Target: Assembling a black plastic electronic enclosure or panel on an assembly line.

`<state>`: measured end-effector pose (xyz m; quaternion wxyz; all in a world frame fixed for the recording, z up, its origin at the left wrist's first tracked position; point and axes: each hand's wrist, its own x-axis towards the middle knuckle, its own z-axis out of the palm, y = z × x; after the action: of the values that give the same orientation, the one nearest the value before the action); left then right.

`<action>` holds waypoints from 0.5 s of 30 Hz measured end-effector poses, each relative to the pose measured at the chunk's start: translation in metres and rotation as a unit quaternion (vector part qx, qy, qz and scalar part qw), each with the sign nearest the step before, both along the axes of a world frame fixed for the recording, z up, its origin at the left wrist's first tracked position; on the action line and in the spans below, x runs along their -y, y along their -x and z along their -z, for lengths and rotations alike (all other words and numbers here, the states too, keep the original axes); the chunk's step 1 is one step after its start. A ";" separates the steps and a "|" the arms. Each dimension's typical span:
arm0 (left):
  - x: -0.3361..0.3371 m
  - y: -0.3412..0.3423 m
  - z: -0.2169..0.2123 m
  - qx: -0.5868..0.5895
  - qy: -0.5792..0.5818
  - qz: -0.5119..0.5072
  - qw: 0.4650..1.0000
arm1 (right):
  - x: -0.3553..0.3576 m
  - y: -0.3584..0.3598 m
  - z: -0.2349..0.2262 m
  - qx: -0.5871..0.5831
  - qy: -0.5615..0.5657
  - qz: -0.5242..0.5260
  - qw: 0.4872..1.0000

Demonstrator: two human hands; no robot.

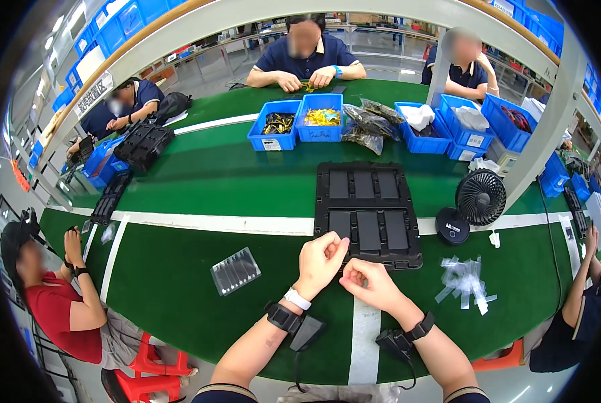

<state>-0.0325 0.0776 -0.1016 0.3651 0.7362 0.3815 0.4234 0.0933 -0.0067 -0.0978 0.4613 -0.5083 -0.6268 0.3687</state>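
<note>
My left hand (pixel 323 260) is closed, its fingers curled in at the near left edge of a black plastic tray (pixel 322 201). Just right of it, my right hand (pixel 370 282) is closed too, thumb against the bent fingers. The hands are close together with a small gap; whatever is pinched in them, if anything, is hidden or too small to name. In the tray lie several dark flat rectangular pieces (pixel 368 230) in two rows. A clear sheet with several dark strips (pixel 236 271) lies to the left.
Right of the tray stand a black desk fan (pixel 480 197) and a heap of clear film strips (pixel 467 283). Blue bins (pixel 273 140) of small parts line the far side, beside bagged parts (pixel 371 124). Co-workers sit across and at both sides. A grey frame post (pixel 541 121) rises at right.
</note>
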 end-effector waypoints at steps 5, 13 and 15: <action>0.001 0.000 -0.001 -0.003 0.000 0.002 1.000 | 0.000 -0.001 -0.004 0.030 0.015 -0.014 0.999; 0.001 0.000 0.002 0.001 -0.006 0.006 1.000 | 0.001 0.000 -0.001 0.030 0.016 -0.013 0.999; 0.001 0.000 0.000 -0.002 -0.004 0.006 1.000 | 0.001 -0.001 -0.001 0.030 0.015 -0.015 0.999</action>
<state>-0.0325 0.0763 -0.1016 0.3637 0.7411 0.3756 0.4212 0.0938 -0.0075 -0.0968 0.4286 -0.5166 -0.6425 0.3696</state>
